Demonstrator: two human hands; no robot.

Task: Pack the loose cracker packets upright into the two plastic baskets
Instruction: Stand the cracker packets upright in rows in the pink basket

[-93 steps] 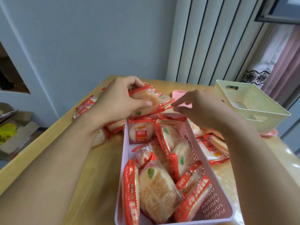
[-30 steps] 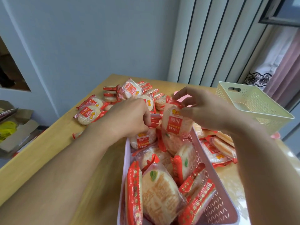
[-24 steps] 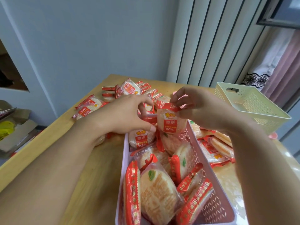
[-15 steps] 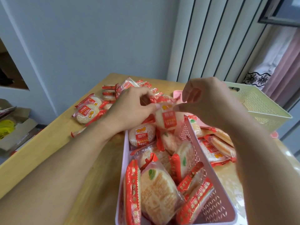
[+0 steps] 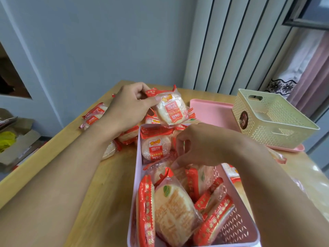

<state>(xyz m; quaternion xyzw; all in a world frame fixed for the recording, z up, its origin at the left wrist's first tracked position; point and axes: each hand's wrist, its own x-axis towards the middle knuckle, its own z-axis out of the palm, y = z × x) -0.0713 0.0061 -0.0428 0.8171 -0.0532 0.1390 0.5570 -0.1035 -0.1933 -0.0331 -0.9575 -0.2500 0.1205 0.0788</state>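
Wooden table (image 5: 110, 184), pink basket (image 5: 138, 175) part-filled with packets, cream basket (image 5: 267, 127) empty, left grip (image 5: 128, 107) pinching packet (image 5: 170, 110), right grip (image 5: 204, 145) curled among packets.

A room in a home, by the look of its furnishings

A wooden table (image 5: 106, 184) stands against a plain grey-blue wall (image 5: 106, 41); right of the table hang pink curtains (image 5: 313, 68) with a lace-edged sheer; left of the table, lower down, sits an open cardboard box (image 5: 19, 145) of oddments.
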